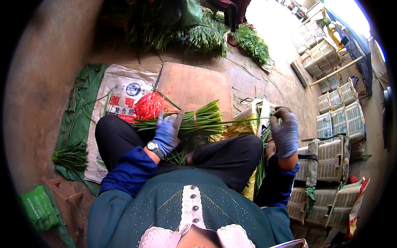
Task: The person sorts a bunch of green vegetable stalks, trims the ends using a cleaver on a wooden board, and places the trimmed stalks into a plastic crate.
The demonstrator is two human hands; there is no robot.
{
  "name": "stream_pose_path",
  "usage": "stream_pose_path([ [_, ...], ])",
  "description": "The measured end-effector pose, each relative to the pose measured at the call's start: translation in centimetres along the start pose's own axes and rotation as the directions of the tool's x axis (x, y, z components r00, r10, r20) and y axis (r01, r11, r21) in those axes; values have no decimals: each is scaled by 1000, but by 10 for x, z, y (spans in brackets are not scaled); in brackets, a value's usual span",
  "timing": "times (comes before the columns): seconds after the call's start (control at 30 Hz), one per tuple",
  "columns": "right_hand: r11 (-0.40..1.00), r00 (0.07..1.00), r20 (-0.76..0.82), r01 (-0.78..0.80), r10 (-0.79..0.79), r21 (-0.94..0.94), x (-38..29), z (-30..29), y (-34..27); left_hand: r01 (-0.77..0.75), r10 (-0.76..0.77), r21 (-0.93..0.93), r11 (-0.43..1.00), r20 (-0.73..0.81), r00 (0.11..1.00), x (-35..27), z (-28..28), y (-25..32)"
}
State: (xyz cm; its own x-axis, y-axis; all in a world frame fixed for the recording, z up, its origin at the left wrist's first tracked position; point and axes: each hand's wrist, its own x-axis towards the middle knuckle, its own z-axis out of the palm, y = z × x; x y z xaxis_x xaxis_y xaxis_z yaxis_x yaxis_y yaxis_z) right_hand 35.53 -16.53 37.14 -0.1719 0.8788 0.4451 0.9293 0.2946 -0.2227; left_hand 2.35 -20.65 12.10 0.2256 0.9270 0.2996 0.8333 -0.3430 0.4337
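Observation:
A bundle of long green stalks (pixel 201 119), perhaps garlic chives, lies across my lap with an orange-red tie (pixel 195 119) around it. My left hand (pixel 167 130), in a blue-and-grey work glove, rests closed over the bundle's left part. My gloved right hand (pixel 284 131) pinches the end of a single stalk (pixel 245 120) that stretches rightward from the bundle's cut ends. Beside my left hand lies a tangle of red plastic ribbon (pixel 149 105). Below my right hand, more loose green stalks (pixel 263 139) lie along a yellow sack (pixel 240 127).
A flat board (pixel 195 88) and a printed white sack (pixel 121 79) lie ahead. One tied bundle (pixel 71 157) sits on green sheeting (pixel 73 121) at left. Large green heaps (pixel 206 35) lie near another person's leg (pixel 230 18). Plastic crates (pixel 330 158) are stacked right.

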Motion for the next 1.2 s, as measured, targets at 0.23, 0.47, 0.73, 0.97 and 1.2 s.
stream_pose_path([
  [0.23, 990, 975, -170, -143, 142, 8, 0, -79, 33, 174, -182, -108, 979, -60, 982, -1, -4, -11],
  [0.47, 905, 779, 520, 137, -349, 402, -34, 46, -39, 60, -94, -127, 990, -279, 956, 3, -8, -8],
  [0.73, 811, 990, 124, -18, -67, 585, -15, 112, -81, -29, 2, -86, 996, -296, 955, 0, 3, -7],
  [0.97, 662, 973, 207, -222, 102, 716, -21, 145, -68, -27, 12, -66, 997, -219, 976, 5, -1, 2],
  [1.2, 376, 974, 85, -161, 211, 913, -5, 80, -33, 85, -104, -176, 981, -102, 989, -3, 5, -7],
])
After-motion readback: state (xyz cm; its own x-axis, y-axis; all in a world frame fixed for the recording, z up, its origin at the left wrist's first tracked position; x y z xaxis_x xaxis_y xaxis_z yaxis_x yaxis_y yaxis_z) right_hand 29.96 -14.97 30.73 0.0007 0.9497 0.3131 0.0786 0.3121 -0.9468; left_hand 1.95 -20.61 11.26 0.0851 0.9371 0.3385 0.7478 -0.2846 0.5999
